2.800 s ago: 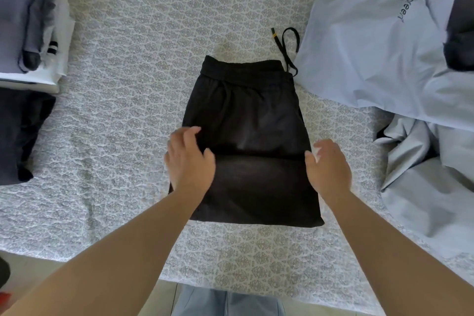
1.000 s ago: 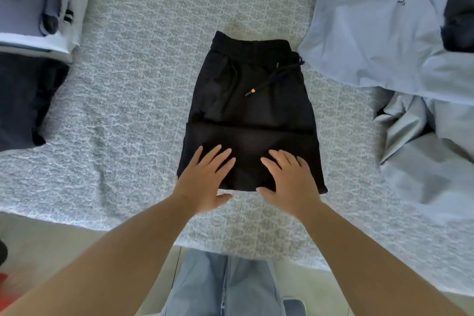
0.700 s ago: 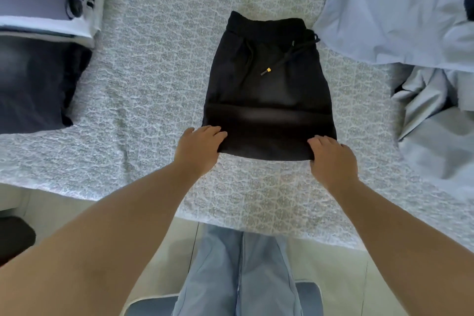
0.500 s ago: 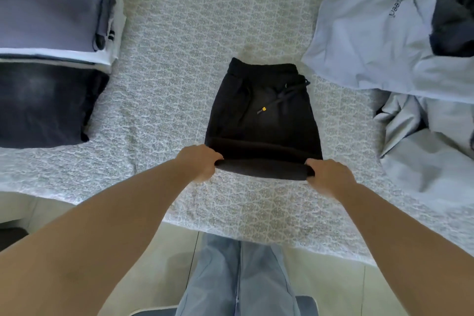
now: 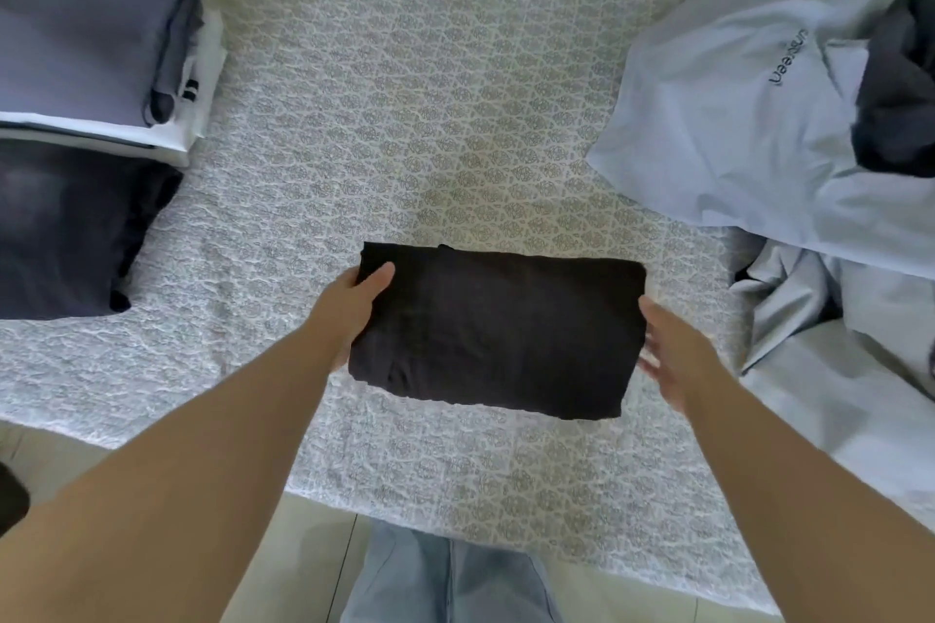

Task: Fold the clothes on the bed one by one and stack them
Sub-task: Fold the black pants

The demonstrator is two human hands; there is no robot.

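Black shorts point(image 5: 498, 334): matt cloth; bedspread point(image 5: 405, 116): textured quilted cloth.

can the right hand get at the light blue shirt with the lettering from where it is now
Probably yes. The right hand is open at the right edge of the folded black shorts, holding nothing, and only bare patterned bedspread lies between it and the light blue shirt with lettering.

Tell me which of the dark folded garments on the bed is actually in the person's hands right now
The black folded shorts in the middle: the left hand grips their edge, thumb on top. The dark folded garment at the left lies untouched below the stack.
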